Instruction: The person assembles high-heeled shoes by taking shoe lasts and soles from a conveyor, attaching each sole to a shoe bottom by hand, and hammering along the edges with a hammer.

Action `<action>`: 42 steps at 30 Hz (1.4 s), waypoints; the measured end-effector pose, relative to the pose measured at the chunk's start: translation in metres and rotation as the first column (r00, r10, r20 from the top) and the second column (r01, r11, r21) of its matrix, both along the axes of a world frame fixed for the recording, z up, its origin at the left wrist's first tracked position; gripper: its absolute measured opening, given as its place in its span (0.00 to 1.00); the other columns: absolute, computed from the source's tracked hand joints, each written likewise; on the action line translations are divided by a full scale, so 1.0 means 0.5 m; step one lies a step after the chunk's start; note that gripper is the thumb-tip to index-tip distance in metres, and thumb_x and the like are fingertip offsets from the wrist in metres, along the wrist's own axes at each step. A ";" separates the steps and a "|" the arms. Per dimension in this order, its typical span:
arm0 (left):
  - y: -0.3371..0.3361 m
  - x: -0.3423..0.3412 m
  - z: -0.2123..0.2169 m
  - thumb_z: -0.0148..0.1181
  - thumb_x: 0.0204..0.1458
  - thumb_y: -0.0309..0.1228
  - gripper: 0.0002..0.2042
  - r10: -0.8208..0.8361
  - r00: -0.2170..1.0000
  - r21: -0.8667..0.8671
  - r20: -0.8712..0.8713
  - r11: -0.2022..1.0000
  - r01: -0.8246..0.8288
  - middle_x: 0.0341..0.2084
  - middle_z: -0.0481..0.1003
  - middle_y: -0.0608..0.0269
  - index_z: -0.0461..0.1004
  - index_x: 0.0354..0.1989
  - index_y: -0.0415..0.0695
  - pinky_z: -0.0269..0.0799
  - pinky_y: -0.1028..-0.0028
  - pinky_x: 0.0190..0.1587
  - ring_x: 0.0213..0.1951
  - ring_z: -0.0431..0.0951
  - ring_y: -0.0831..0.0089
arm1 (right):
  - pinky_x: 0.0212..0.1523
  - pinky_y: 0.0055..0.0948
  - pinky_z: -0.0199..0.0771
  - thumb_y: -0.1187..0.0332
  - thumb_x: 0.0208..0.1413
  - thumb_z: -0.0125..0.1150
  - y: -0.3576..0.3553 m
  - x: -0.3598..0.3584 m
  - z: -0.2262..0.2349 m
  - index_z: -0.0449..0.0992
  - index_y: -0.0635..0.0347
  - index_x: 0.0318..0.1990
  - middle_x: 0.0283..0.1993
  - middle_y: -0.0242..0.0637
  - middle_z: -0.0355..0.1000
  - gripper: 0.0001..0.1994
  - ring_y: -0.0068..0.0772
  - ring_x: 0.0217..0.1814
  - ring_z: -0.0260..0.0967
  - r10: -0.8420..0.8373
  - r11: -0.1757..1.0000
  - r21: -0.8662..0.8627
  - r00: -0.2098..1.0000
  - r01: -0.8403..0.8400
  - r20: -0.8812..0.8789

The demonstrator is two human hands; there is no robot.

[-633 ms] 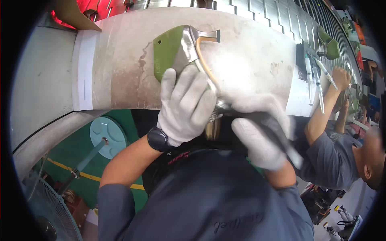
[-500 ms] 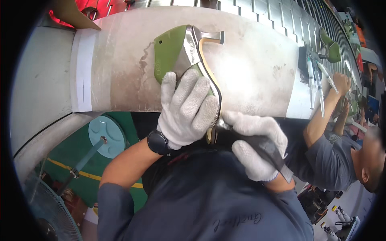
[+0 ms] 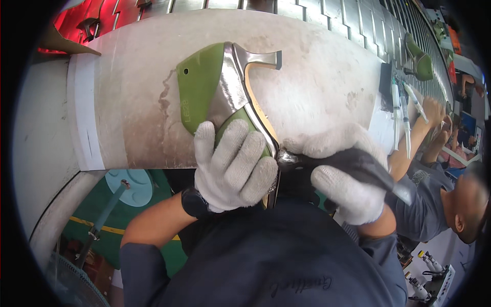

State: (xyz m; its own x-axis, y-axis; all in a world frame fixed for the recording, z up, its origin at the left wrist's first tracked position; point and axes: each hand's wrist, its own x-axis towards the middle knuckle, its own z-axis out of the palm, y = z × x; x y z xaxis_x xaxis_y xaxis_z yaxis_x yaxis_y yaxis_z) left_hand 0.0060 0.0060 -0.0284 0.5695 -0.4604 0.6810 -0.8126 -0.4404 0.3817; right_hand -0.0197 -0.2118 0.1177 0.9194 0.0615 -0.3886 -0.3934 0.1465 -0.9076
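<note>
A high-heeled shoe [image 3: 232, 84] with a shiny silver upper sits on a green shoe last [image 3: 202, 87], lying on its side with its slim heel pointing right. My left hand [image 3: 235, 169], in a white knit glove, is closed around its front half and hides much of it. The toe end hangs past the table's near edge. My right hand [image 3: 348, 174], also gloved, grips a dark-handled tool [image 3: 353, 166] with a rounded, shiny metal end. That metal end meets the sole's edge beside my left fingers. The tool's exact kind is unclear.
The worn pale table [image 3: 307, 77] has syringes [image 3: 404, 112] at its right end. Behind runs a slatted metal conveyor [image 3: 348, 20] bearing another green last [image 3: 420, 61]. A co-worker [image 3: 434, 189] stands close on the right. A blue round-based stand [image 3: 130, 187] is at lower left.
The shoe and my left hand have shifted slightly left and nearer to me. My right hand has moved right, the tool's handle swinging outward, its metal end still at the sole edge.
</note>
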 end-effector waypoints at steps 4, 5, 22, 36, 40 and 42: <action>-0.011 -0.006 -0.009 0.68 0.58 0.30 0.19 0.018 1.000 -0.081 0.022 0.997 -0.016 0.47 0.78 0.50 0.68 0.55 0.47 0.52 0.25 0.75 0.51 0.84 0.45 | 0.63 0.49 0.85 0.76 0.61 0.65 -0.002 0.071 0.025 0.77 0.75 0.54 0.55 0.62 0.84 0.15 0.52 0.57 0.85 0.059 0.995 -0.070 0.974 -0.076 -0.221; -0.012 -0.009 -0.012 0.68 0.58 0.29 0.18 0.048 0.998 -0.117 0.031 0.992 -0.044 0.46 0.78 0.50 0.68 0.54 0.47 0.52 0.26 0.75 0.51 0.84 0.45 | 0.62 0.49 0.85 0.77 0.60 0.65 0.003 0.085 0.021 0.78 0.75 0.53 0.53 0.60 0.85 0.15 0.50 0.56 0.85 0.039 0.994 -0.089 0.960 -0.066 -0.278; 0.056 0.132 0.096 0.93 0.20 0.34 0.72 -0.069 0.933 0.193 -0.353 0.971 0.144 0.78 0.56 0.25 0.54 0.83 0.38 0.55 0.34 0.79 0.78 0.59 0.25 | 0.26 0.20 0.71 0.55 0.80 0.54 -0.001 0.135 -0.027 0.81 0.66 0.51 0.43 0.47 0.85 0.20 0.25 0.28 0.76 -0.255 0.951 -0.167 0.965 0.262 0.063; 0.054 0.142 0.071 0.92 0.26 0.43 0.72 -0.088 0.925 0.190 -0.368 0.967 0.168 0.79 0.55 0.24 0.52 0.83 0.39 0.54 0.26 0.76 0.79 0.58 0.23 | 0.31 0.28 0.77 0.56 0.80 0.52 -0.001 0.206 -0.086 0.78 0.69 0.51 0.41 0.50 0.84 0.20 0.43 0.36 0.87 -0.169 0.955 -0.212 0.967 0.209 0.189; 0.057 0.144 0.046 0.91 0.29 0.44 0.69 -0.070 0.957 0.192 -0.280 0.973 0.128 0.79 0.55 0.24 0.52 0.83 0.38 0.53 0.26 0.76 0.79 0.58 0.24 | 0.26 0.24 0.71 0.57 0.79 0.55 -0.016 0.223 -0.077 0.79 0.68 0.49 0.39 0.49 0.84 0.19 0.38 0.29 0.83 0.006 0.947 -0.309 0.953 0.092 0.304; 0.051 0.141 0.043 0.92 0.30 0.42 0.69 -0.064 0.964 0.194 -0.258 0.974 0.117 0.79 0.56 0.24 0.52 0.83 0.38 0.52 0.26 0.77 0.79 0.59 0.24 | 0.23 0.21 0.66 0.58 0.78 0.56 -0.017 0.202 -0.070 0.79 0.67 0.50 0.40 0.51 0.84 0.18 0.35 0.26 0.82 -0.066 0.972 -0.211 0.979 0.107 0.193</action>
State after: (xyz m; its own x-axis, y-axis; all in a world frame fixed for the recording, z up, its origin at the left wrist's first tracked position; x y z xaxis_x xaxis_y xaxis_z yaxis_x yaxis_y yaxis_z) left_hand 0.0763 0.0314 -0.0067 0.6577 -0.6329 0.4085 -0.7438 -0.4597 0.4852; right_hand 0.0814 -0.2203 0.0828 0.9742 -0.0892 -0.2074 -0.2115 -0.0383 -0.9766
